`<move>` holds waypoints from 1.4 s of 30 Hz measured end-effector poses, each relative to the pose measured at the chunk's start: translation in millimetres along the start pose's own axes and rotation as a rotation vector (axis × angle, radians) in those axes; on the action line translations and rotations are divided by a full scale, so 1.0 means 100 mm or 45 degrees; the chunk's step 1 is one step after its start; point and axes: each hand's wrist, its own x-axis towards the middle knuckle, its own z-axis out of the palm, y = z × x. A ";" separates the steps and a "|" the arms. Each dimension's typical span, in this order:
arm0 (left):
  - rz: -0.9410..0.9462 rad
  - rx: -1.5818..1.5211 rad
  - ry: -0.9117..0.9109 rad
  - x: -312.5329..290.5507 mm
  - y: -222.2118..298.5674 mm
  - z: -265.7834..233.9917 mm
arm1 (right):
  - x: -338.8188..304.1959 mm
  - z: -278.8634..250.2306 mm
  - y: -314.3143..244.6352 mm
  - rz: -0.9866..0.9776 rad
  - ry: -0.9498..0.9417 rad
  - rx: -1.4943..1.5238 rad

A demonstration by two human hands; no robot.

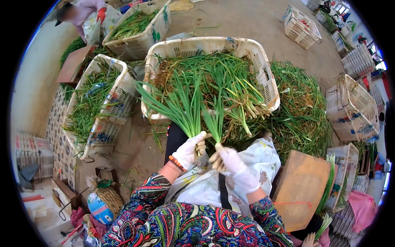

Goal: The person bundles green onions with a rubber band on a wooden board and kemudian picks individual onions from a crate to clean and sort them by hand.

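Observation:
Both my hands wear white gloves. Around the lower ends of a bunch of leafy green stalks [187,105], like chives or green onions, my left hand [189,152] is closed; the leaves fan up over a crate's near rim. My right hand [235,164], slightly blurred, closes on a smaller bunch of stalks [214,125] beside it. Just beyond is a white plastic crate [269,84] filled with green stalks and brown, withered leaves. Several pale-ended stalks [247,103] hang over its right front edge. A white flowered apron [251,160] covers my lap.
Loose greens [300,111] heap on the floor right of the crate. More crates [117,92] of greens stand left. A wooden board [302,189] is near my right elbow, with another person's hand [310,240] below it. A person with a red glove [101,15] is far left.

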 end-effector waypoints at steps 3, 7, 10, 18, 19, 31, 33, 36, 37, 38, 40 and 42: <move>0.020 0.140 0.070 0.15 -0.02 0.11 | -0.03 0.16 0.26 -0.014 -0.072 0.030; -0.023 0.251 0.093 0.29 -0.07 0.02 | 0.37 -0.01 0.68 -0.425 0.357 -0.508; 0.100 0.353 0.199 0.26 -0.18 0.13 | 0.48 0.00 0.51 -0.327 0.356 0.151; 0.202 0.205 0.332 0.23 -0.10 0.23 | 0.54 -0.03 0.56 -0.559 0.678 -0.169; 0.241 0.261 0.343 0.24 -0.10 0.26 | 0.59 -0.07 0.62 -0.652 0.727 -0.297; 0.213 -0.294 -0.094 0.32 0.49 -0.08 | -0.10 -0.45 0.31 -0.548 0.496 -0.812; 0.159 -0.297 -0.182 0.31 0.34 -0.10 | -0.26 -0.14 -0.16 -0.081 0.217 -0.064; 0.135 -0.189 -0.211 0.14 0.12 0.01 | 0.19 0.03 0.03 0.025 -0.341 0.576; 0.121 -0.167 -0.237 0.03 0.10 0.07 | 0.34 0.03 0.18 -0.125 -0.356 0.620; 0.215 -0.054 0.016 -0.07 0.08 0.08 | 0.25 0.11 0.03 -0.116 -0.105 0.351; 0.187 -0.016 -0.126 -0.18 0.08 -0.19 | 0.17 0.24 -0.05 -0.203 0.353 -0.207; 0.168 0.186 -0.028 -0.39 0.00 -0.12 | 0.21 0.26 0.11 -0.422 0.405 -0.811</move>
